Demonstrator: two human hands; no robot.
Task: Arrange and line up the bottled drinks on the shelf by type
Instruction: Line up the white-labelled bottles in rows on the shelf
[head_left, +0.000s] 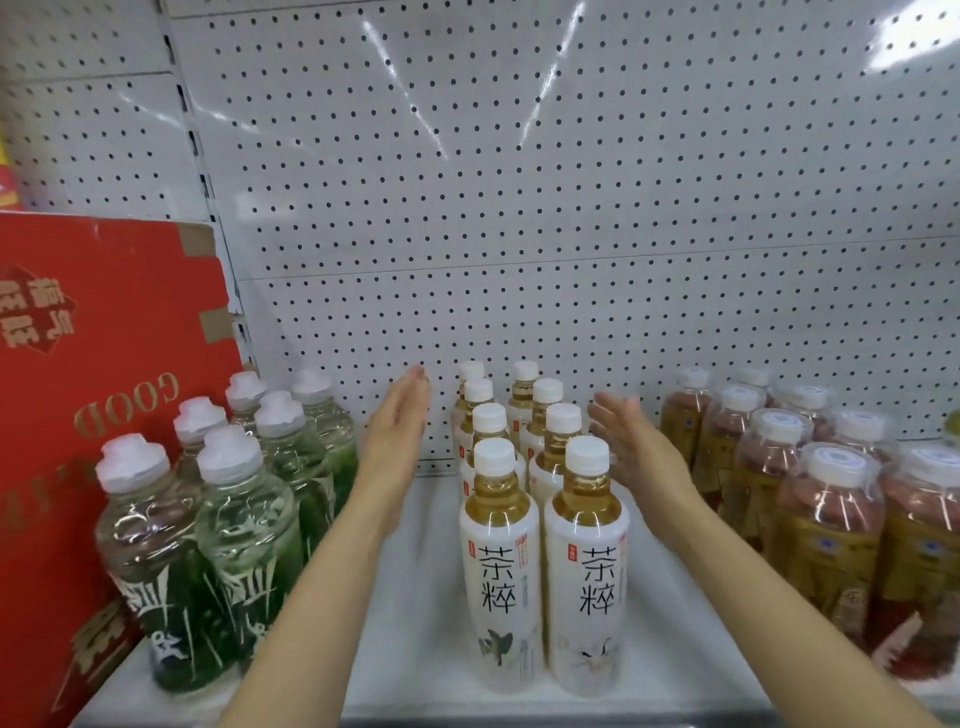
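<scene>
With my left hand (396, 435) and right hand (635, 446) flat, fingers pressed together, flanking the white tea bottles (540, 499) mid-shelf (415, 597), I should press inward evenly, squaring both columns without tipping any.

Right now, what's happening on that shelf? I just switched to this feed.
A person is lining up bottled drinks on a white shelf. Both hands are open and flat: the left hand and right hand flank two neat rows of white-label tea bottles, neither clearly touching them. Green-label bottles stand grouped to the left, beside a red carton, and red-and-gold bottles to the right. The three types are already separated.
</scene>
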